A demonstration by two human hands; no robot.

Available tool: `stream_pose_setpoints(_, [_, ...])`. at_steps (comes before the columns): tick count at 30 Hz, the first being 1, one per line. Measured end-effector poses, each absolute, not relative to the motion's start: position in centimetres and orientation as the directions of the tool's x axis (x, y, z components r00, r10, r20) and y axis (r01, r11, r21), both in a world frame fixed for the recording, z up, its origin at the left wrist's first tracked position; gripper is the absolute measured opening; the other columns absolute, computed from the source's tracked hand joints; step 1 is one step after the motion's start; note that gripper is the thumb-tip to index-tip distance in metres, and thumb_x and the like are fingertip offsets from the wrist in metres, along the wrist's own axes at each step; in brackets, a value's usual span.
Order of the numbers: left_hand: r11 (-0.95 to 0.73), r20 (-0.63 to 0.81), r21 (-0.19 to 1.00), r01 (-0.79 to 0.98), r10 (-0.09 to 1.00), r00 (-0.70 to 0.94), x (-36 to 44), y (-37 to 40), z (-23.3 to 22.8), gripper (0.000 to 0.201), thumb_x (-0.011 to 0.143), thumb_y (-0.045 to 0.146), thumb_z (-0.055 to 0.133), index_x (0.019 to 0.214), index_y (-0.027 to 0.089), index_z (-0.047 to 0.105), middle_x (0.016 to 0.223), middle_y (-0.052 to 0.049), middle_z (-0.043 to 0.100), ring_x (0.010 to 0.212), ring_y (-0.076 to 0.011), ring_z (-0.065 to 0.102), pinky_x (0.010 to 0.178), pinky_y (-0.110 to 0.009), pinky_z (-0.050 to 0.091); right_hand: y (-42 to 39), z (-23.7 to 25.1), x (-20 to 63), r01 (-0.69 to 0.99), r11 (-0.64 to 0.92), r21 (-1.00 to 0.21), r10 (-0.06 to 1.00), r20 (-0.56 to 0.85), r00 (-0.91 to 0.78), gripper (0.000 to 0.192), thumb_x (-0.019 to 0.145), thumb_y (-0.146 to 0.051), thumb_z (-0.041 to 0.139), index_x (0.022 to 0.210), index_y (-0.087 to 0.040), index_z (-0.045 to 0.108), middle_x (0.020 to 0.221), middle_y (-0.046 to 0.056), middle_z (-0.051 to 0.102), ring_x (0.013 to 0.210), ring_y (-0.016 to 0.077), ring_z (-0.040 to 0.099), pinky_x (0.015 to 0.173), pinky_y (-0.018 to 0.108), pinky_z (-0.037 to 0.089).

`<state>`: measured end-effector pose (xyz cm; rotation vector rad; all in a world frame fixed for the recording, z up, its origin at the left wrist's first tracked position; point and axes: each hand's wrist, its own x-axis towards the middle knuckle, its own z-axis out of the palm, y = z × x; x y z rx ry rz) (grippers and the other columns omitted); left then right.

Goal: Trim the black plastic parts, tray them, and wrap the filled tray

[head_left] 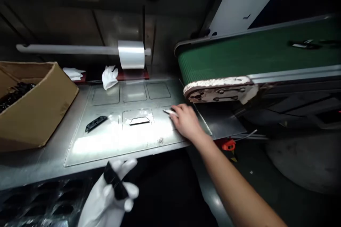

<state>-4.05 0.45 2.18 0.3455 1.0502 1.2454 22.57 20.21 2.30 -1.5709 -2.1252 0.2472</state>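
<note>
**Gloved left hand gripped black part below bench edge**

Left hand (109,193), in white cloth glove, closed round narrow black plastic part (115,183), fingers curled over it, held low before bench front. Right hand (186,120), bare, lay flat on shiny metal plate (87,145), fingers loosely together, tips on small pale piece (170,112); whether pinched, impossible to tell. Found on plate's rectangular recesses: black elongated part (96,123) and flat dark-edged piece (139,121). Small stamped mark near plate's front edge, unreadable. Beside right hand, ribbed green conveyor belt (253,55). Far left, brown cardboard box (37,106) with black parts.
</note>
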Motion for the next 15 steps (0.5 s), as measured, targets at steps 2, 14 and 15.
stream_pose_setpoints(2, [0.295,-0.416,0.729,-0.617,0.907,-0.057,-2.4,1.6,2.8,0.035,0.091,0.043,0.076,0.124,0.031,0.076,0.140,-0.013,0.071,0.065,-0.0122,0.066,0.056,-0.024,0.053,19.7,1.7,24.5,0.851,0.302,-0.429,0.949,0.218,-0.226,0.025,0.102,-0.025,0.056,0.116,-0.011,0.071,0.115,0.021,0.068,0.108,0.0372,0.066,0.097,0.054,0.053])
stream_pose_setpoints(14, [0.258,-0.203,0.732,-0.631,0.966,0.159,0.4,3.3,2.2,0.051,0.102,0.053,0.058,0.143,0.023,0.065,0.064,-0.004,0.074,0.048,-0.0088,0.056,0.050,-0.019,0.040,9.9,6.4,20.5,0.305,0.386,-0.870,0.749,0.103,-0.655,0.024,0.107,-0.024,0.060,0.128,-0.021,0.072,0.114,0.001,0.077,0.102,0.0124,0.072,0.090,0.022,0.054])
stream_pose_setpoints(15, [0.272,-0.202,0.730,-0.627,0.962,0.183,0.5,3.2,2.2,0.056,0.102,0.055,0.058,0.146,0.020,0.062,0.063,-0.004,0.074,0.047,-0.0092,0.056,0.048,-0.019,0.040,9.7,6.3,20.1,0.289,0.384,-0.877,0.749,0.113,-0.652,0.023,0.106,-0.022,0.060,0.125,-0.019,0.072,0.114,0.001,0.078,0.102,0.0121,0.072,0.090,0.021,0.054])
